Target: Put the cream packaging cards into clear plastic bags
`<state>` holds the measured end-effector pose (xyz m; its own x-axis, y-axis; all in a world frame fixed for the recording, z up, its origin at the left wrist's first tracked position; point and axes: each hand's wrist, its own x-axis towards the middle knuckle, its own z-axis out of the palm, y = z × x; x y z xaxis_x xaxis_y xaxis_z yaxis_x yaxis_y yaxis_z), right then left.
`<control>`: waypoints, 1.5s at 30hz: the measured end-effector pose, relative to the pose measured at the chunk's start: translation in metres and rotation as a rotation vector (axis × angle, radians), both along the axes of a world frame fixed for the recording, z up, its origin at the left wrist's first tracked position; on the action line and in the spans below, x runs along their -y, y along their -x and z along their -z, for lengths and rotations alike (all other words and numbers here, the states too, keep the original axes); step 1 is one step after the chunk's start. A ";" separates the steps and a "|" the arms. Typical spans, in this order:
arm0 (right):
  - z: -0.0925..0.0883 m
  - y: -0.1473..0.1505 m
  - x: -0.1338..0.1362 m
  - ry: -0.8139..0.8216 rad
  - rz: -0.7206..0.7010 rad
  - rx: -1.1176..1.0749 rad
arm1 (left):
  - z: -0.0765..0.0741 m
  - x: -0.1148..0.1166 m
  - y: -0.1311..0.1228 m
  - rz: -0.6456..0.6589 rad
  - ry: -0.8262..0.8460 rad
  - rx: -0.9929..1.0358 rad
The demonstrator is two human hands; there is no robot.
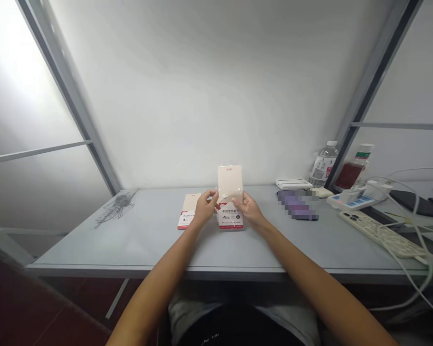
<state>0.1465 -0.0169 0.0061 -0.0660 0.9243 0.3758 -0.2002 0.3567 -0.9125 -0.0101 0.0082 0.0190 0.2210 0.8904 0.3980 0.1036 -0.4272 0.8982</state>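
From the head camera, the left hand (204,209) and the right hand (247,207) meet over the middle of a grey table (140,250), with the fingers of both closed in a pinch. Between the fingertips, gripped by its two side edges, stands a beige card in clear plastic wrapping (230,185), held upright. Just below those fingers, a red-and-white packet (230,216) lies against the table, meeting the lower edge of the card. I cannot tell whether card and packet are one piece or two.

Just beyond the left fingers lies a second packet (189,211), flat and out of reach of the pinch, with a beige top and a red-and-white lower part. Well past the right fingers are a white box (293,184), a blurred purple object (298,204) and a plastic water bottle (323,163). Farther still from those fingers lies a patterned power strip (378,235) with white cables.

As things lie, one card is up in the fingers, while the second packet rests on the table. Whether either wrapping has been opened is too small to tell.
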 end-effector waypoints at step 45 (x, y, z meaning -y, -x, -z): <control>0.004 -0.002 -0.003 -0.033 -0.012 0.001 | 0.000 -0.002 0.000 0.055 0.010 0.054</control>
